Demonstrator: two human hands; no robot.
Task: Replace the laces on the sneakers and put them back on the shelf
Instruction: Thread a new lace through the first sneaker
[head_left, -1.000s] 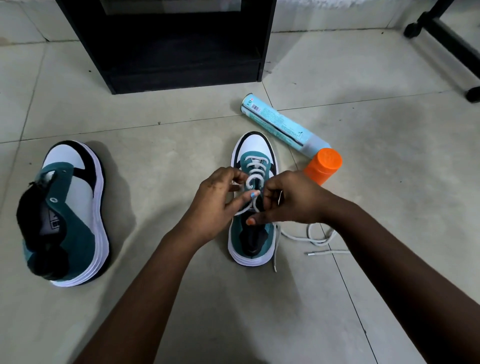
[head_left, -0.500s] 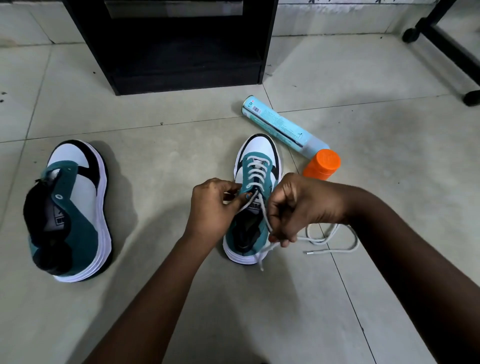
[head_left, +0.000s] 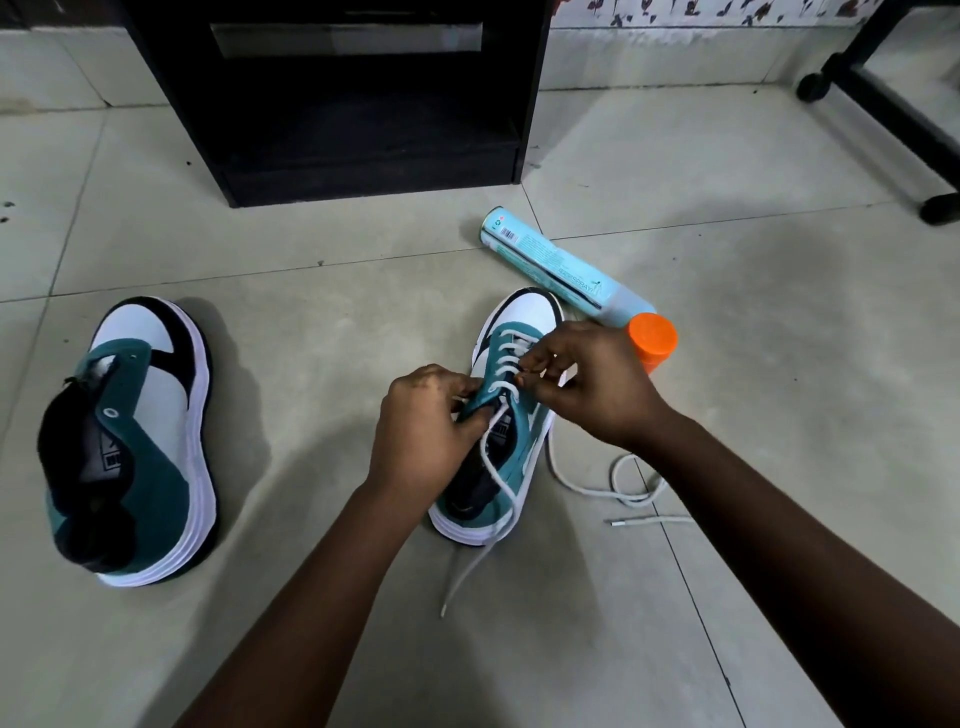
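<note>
The left hand grips the teal eyelet flap of the laced sneaker; the right hand pinches the white lace at an eyelet. A spray can lies just beyond. The unlaced sneaker sits well left across open floor; the black shelf stands ahead.

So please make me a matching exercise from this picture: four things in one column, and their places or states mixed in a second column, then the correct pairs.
Things:
1. sneaker without lace
2. spray can
3. left hand
4. lace end

Places or states:
A. lies loose on the floor, right of the sneaker in work
B. holds the green flap of the sneaker in work
C. lies on its side, far left
D. lies flat, orange cap toward the person

Pairs: 1-C, 2-D, 3-B, 4-A
</note>
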